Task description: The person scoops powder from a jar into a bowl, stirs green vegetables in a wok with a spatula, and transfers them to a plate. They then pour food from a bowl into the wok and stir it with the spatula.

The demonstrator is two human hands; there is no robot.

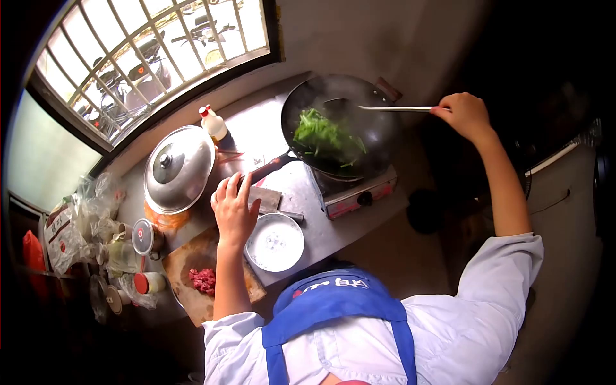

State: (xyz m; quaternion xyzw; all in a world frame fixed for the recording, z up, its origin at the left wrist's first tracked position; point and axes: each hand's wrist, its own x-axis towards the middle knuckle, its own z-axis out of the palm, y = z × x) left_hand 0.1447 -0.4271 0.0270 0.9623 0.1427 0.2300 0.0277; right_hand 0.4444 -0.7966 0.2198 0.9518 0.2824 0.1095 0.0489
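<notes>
The right hand [463, 115] is wrapped round the end of a metal-handled wok utensil [401, 109], presumably for distance from the steam, and the green vegetables [321, 133] lie in the black wok [380, 144], well leftward of its fingers. The left hand [234, 212] has its fingers loosely extended at the end of the wok handle [271, 168] (probably to steady it), though I cannot tell whether they grip; the greens lie up the handle, beyond them.
</notes>
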